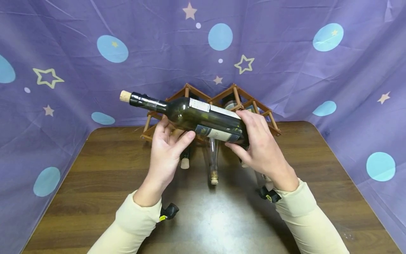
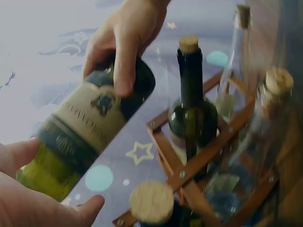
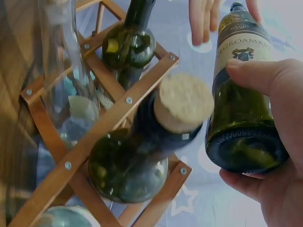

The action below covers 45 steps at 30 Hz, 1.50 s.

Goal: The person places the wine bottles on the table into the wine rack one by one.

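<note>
A dark green wine bottle with a cork in its neck is held up in front of the wooden rack, tilted with the neck toward the upper left. My right hand grips it around the base end, thumb across the label, as the right wrist view also shows. Under the bottle's shoulder is my left hand, its fingers fairly straight and its thumb beside the lower label. Gaps show between these left fingers and the glass in the right wrist view. The cork is clear of both hands.
The folding wooden rack stands at the table's back edge. It holds several corked bottles, among them a clear bottle and a dark green bottle, necks pointing toward me. A purple curtain hangs behind the wooden table.
</note>
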Motion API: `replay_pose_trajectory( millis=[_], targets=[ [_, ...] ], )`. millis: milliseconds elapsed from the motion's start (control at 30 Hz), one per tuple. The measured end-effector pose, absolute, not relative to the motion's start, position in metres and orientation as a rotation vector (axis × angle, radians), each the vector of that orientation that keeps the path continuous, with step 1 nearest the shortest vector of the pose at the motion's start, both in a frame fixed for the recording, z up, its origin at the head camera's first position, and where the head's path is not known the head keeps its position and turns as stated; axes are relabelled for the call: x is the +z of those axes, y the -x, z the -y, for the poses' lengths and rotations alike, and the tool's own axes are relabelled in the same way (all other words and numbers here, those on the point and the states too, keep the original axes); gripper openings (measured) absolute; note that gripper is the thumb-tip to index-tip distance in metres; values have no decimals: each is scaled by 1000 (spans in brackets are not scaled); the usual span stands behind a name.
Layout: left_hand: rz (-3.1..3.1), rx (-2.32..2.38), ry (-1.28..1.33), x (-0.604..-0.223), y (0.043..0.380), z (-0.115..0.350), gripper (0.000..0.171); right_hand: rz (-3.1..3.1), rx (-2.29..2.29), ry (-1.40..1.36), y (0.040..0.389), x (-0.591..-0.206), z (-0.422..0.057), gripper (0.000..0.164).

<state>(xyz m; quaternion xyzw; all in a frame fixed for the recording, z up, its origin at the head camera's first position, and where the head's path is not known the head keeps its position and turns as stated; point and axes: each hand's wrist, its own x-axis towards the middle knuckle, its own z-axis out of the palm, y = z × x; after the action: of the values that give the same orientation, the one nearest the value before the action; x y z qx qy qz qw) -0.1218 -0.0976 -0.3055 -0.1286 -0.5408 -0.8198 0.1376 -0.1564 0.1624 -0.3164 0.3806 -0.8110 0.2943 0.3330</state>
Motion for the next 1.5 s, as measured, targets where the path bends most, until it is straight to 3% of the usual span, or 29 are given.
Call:
replay_pose_trajectory(
  millis=[333, 567, 800, 1000, 1500],
  targets=[
    [1497, -2055, 297, -306, 123, 131, 72, 2122, 701, -1002, 160, -313, -180, 83],
    [1634, -1412, 323, -301, 121, 148, 67, 2123, 683, -1037, 162, -314, -187, 81],
    [1764, -880, 571, -296, 122, 157, 52, 2146, 654, -1078, 162, -315, -189, 83],
    [1994, -548, 753, -297, 123, 165, 53, 2163, 600, -1106, 162, -317, -190, 85],
    [2228, -238, 850, -305, 124, 181, 52, 2219, 522, -1207, 160, -312, -183, 82]
  ],
)
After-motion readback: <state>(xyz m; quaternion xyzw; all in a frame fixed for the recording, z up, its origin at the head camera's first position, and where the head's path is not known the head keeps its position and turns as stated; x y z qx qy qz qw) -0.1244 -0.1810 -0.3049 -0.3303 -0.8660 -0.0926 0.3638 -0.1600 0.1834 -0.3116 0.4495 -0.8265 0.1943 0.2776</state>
